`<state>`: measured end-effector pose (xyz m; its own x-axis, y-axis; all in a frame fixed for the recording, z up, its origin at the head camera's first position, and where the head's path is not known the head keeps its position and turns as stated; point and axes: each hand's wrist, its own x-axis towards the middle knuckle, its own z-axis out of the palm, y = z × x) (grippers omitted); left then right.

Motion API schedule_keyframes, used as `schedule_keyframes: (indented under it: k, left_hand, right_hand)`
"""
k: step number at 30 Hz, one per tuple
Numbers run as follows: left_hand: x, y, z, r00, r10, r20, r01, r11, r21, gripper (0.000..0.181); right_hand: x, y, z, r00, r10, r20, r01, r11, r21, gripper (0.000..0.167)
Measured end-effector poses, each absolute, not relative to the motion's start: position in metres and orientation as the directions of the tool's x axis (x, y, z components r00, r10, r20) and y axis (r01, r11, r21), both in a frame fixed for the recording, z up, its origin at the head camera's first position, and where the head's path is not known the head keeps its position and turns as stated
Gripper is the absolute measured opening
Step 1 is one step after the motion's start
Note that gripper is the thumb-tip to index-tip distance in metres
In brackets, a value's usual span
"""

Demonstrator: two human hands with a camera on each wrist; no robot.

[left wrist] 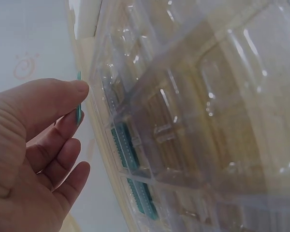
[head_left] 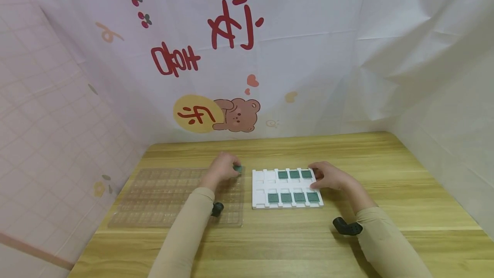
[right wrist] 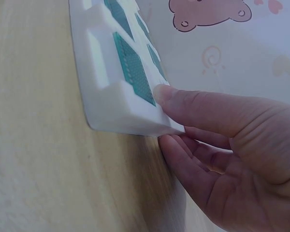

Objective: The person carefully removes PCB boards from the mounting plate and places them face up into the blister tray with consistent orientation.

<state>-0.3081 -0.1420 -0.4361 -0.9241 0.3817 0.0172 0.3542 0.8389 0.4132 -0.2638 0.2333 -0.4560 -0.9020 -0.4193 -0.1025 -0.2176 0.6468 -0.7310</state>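
At the clear tray's far right corner, the left hand pinched a chip, best gripped lightly and level, while the white tray sat on the surface, its right end pinched by the right hand.

Head view bright and even, wrist views dimmer. Left of the white tray, glare flecks a clear tray; just beside the white one, soft shadow darkens the table.
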Motion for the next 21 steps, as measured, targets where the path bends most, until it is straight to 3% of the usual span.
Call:
schedule_keyframes:
  k: [21]
  left_hand:
    - [-0.3025, -0.1407, -0.4365, -0.921, 0.388, 0.04, 0.374, 0.849, 0.374, 0.018]
  right_hand:
    - [-0.2658, 0.2355, -0.458, -0.891, -0.447, -0.076, -0.247, 0.619, -0.746, 0.072]
